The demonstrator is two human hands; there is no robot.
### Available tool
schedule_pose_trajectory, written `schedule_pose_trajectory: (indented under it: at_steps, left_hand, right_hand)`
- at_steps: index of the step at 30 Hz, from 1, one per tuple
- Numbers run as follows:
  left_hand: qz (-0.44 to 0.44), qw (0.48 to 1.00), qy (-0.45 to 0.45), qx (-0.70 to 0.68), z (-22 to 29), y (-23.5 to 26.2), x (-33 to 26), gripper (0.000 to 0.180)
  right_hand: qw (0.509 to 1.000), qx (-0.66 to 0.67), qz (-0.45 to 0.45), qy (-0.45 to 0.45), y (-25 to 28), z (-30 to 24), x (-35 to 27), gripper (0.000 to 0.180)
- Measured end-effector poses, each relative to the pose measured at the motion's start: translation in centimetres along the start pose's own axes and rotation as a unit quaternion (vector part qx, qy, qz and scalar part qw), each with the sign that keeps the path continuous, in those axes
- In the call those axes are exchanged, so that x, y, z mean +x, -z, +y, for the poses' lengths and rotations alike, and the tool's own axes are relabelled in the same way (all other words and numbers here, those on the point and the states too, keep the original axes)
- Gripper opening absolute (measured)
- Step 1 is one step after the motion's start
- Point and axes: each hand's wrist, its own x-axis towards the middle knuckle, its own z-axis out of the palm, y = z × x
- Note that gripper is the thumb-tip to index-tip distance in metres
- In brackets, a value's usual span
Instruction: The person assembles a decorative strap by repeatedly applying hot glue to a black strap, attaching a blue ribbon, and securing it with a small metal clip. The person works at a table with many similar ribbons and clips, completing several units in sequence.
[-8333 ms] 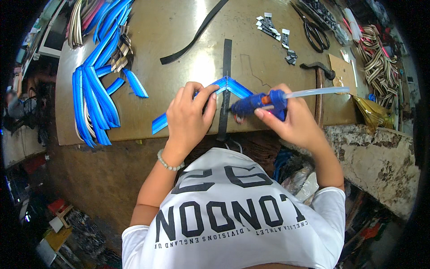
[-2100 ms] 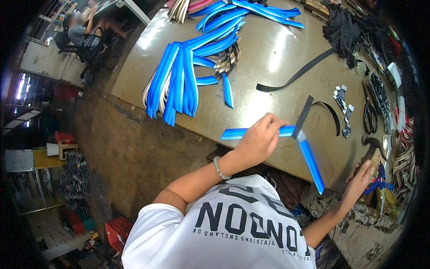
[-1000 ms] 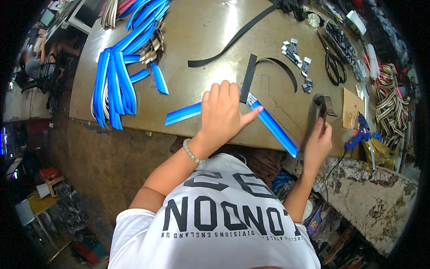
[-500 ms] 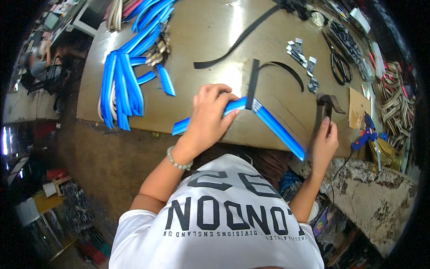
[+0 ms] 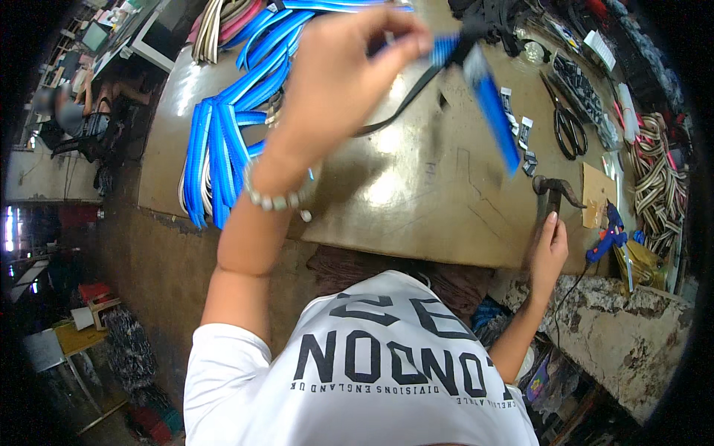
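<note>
At the near edge of the bench, my right hand is wrapped round the handle of the hammer, with the blue glue gun off to its right. My left hand, raised, pinches one side of the bent blue strap over the bench (too blurred to make out its join with the black strip). A bundle of blue straps lies to the left, black scissors on the right, and dark straps heap up farthest out.
</note>
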Motion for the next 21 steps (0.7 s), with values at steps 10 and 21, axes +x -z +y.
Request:
schedule_pose_trajectory:
  at_steps: [10, 21]
  left_hand:
    - [0.129, 0.967, 0.012, 0.221, -21.0, 12.0, 13.3, 0.044]
    - [-0.421, 0.843, 0.069, 0.329, -9.6, -4.4, 8.9, 0.045]
  right_hand:
    - [0.999, -0.005, -0.015, -0.038, 0.1, -0.2, -0.3, 0.043]
    - [0.997, -0.029, 0.021, -0.061, 0.3, 0.0, -0.9, 0.037]
